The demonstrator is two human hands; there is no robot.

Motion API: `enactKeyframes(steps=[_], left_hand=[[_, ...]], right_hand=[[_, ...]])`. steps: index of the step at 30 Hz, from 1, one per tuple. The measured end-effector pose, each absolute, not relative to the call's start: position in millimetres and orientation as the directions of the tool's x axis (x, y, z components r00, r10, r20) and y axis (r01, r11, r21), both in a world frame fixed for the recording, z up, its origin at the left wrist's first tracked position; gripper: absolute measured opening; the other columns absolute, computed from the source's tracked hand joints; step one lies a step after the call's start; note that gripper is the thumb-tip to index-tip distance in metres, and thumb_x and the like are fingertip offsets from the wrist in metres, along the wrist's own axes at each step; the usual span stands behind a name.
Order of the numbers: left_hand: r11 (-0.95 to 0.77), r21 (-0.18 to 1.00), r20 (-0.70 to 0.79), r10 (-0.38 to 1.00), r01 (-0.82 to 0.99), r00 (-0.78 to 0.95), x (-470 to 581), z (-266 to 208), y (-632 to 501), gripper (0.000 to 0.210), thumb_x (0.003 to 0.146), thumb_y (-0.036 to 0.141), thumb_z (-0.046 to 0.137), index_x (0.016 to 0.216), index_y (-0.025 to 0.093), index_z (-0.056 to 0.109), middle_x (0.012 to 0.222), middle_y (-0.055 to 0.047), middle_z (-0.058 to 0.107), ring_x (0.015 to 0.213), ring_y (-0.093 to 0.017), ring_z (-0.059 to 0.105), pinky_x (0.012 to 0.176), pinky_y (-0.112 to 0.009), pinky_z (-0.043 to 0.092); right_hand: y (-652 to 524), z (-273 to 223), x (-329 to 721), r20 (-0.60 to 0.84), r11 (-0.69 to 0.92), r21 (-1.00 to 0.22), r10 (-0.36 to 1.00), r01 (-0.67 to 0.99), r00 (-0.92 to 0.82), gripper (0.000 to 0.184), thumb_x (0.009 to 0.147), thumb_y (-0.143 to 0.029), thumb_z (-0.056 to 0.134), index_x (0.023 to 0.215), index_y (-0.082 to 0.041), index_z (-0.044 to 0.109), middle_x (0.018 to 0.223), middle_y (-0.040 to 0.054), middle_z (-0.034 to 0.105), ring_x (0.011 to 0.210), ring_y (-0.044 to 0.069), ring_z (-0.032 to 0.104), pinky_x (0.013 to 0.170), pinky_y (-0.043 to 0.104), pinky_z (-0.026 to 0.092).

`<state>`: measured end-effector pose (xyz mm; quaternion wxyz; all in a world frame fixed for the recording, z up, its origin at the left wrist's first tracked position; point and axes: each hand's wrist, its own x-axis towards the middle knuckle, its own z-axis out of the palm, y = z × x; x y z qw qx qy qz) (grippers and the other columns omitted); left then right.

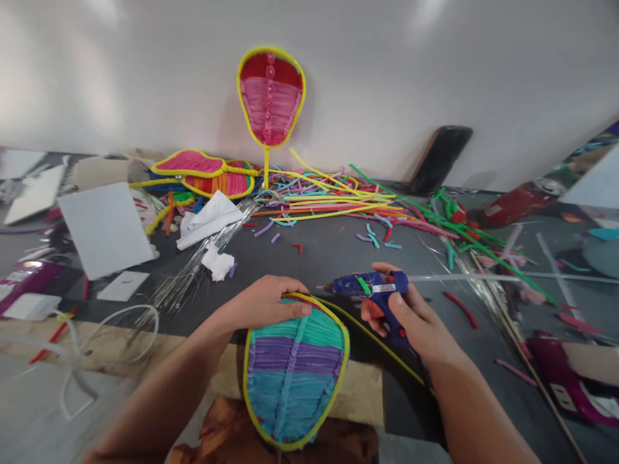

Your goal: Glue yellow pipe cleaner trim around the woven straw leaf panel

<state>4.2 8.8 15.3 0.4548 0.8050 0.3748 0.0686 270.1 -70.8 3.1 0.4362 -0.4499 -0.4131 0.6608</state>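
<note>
My left hand point(271, 301) grips the top edge of a leaf-shaped pipe-cleaner piece point(290, 386), thumb on its front face. The piece has teal, purple and blue bands, a raised middle rib and a yellow border. From its top a loose yellow pipe cleaner point(387, 350) trails off to the lower right, passing under my right forearm. My right hand point(403, 312) is wrapped round the handle of a blue hot glue gun point(358, 285). The gun's nozzle points left, a short way from the piece's upper edge, and a clear glue stick point(464, 278) sticks out behind it.
A pink and red pipe-cleaner piece point(269, 106) leans on the wall. Several pipe cleaners point(338, 196) and thin wires point(193, 264) lie across the table. A phone point(441, 160) and a red can point(520, 201) stand at the back right. White cables point(140, 309) curl at left.
</note>
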Motion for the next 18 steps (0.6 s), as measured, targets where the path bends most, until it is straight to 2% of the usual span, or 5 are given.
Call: enactKeyframes(steps=[3,6,12,18], left_hand=[[-0.208,0.833,-0.281,0.641,0.513,0.715,5,17,7,0.033,0.085,0.045,0.056,0.101,0.02,0.07,0.094,-0.003,0.073,0.084,-0.017,0.065,0.07,-0.021,0.046],[-0.062,0.86,-0.357,0.636,0.507,0.684,7,19,7,0.033,0.086,0.044,0.055,0.097,0.016,0.07,0.085,-0.003,0.072,0.076,-0.015,0.064,0.064,-0.02,0.045],[0.097,0.91,-0.379,0.588,0.403,0.715,0,24,9,0.03,0.081,0.043,0.062,0.088,0.015,0.071,0.081,-0.003,0.071,0.07,-0.013,0.061,0.062,-0.018,0.043],[0.137,0.95,-0.31,0.532,0.282,0.788,-7,24,9,0.035,0.078,0.048,0.066,0.084,0.013,0.071,0.078,-0.005,0.069,0.068,-0.012,0.058,0.062,-0.02,0.043]], right_hand=[[-74,5,270,-0.178,-0.204,-0.975,0.953,-0.085,-0.245,0.056,0.091,-0.054,0.046,0.135,-0.026,0.027,0.078,0.002,0.064,0.068,0.016,0.06,0.065,0.03,0.048],[-77,4,270,-0.129,-0.151,-0.987,0.952,-0.057,-0.278,0.054,0.093,-0.052,0.044,0.137,-0.027,0.025,0.08,0.0012,0.063,0.073,0.015,0.062,0.071,0.029,0.049],[-81,4,273,-0.055,-0.057,-0.998,0.954,0.002,-0.293,0.051,0.097,-0.047,0.038,0.141,-0.028,0.022,0.074,0.0007,0.062,0.067,0.014,0.058,0.065,0.027,0.046],[-85,5,273,-0.067,-0.069,-0.998,0.956,0.003,-0.285,0.061,0.095,-0.049,0.039,0.145,-0.022,0.017,0.067,0.0008,0.058,0.058,0.015,0.054,0.054,0.026,0.043]])
